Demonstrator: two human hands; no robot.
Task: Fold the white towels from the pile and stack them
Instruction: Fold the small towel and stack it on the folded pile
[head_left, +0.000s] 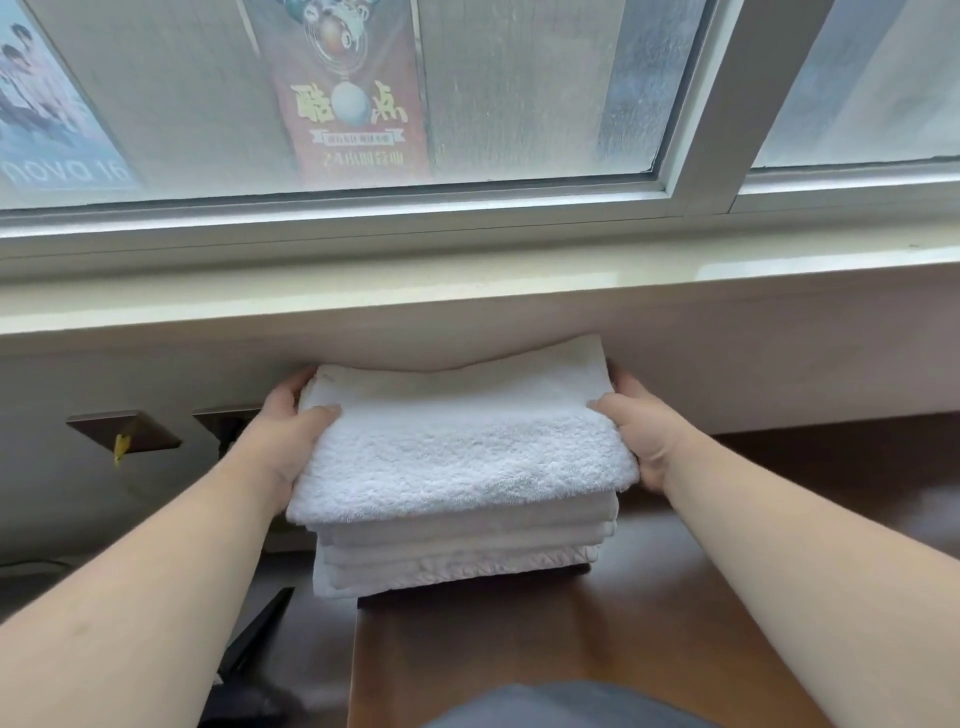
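Note:
A folded white towel (462, 447) lies on top of a stack of folded white towels (462, 561) at the far left corner of a dark wooden table (649, 597). My left hand (283, 441) grips the top towel's left end, thumb on top and fingers underneath. At the towel's right end my right hand (641, 436) holds it the same way. The stack overhangs the table's left edge a little. The pile of unfolded towels is out of view.
A pale windowsill (467, 280) juts out just above the stack, with a frosted window (363, 93) and posters behind it. Two dark wall sockets (124, 431) sit on the wall to the left. A dark chair part (260, 634) stands below left.

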